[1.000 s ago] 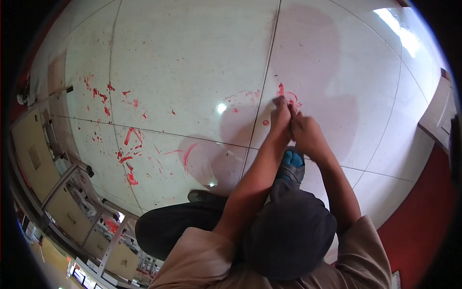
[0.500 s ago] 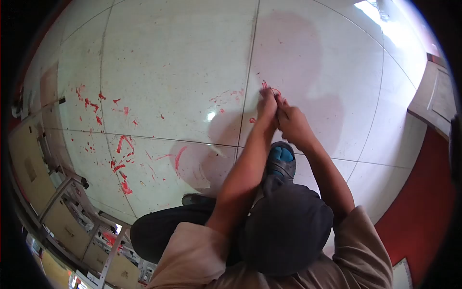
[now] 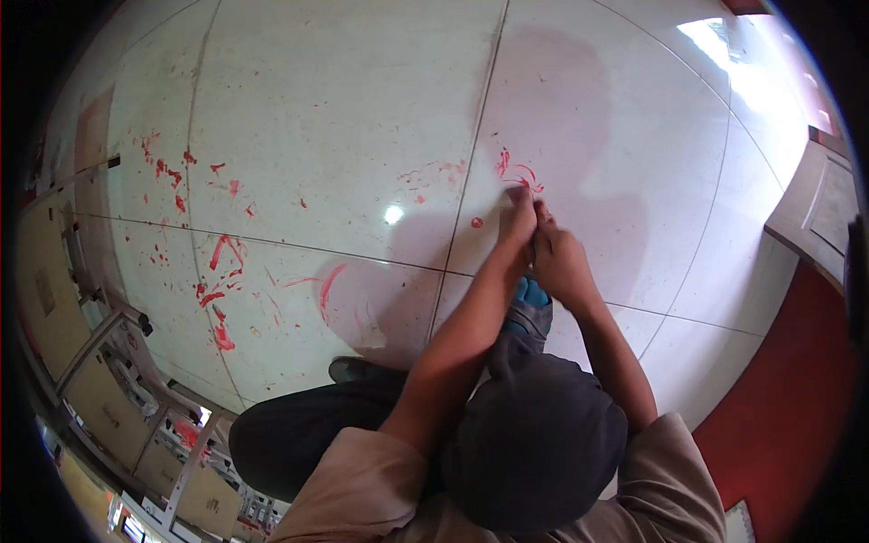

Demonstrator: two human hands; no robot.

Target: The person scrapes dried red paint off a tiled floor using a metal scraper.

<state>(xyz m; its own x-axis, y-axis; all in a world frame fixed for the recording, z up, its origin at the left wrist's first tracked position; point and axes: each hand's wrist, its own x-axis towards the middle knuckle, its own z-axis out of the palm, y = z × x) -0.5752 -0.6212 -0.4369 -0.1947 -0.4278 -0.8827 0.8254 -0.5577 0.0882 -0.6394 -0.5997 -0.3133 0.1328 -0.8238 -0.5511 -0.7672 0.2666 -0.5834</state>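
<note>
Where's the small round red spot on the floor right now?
Head view, slightly right of centre: the small round red spot is on the floor, between the dark tile seam and the left hand.

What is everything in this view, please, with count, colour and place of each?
tiled floor: one, whitish, centre
smears: many, red, left and centre
panels: several, tan, left edge
panelled board: one, grey-brown, right edge
flat surface: one, red, lower right
cap: one, dark, bottom centre
shirt: one, brown, bottom
trousers: one pair, dark, lower left
shoes: two, dark, lower middle
left hand: one, bare, near centre smears
right hand: one, bare, beside left
</note>
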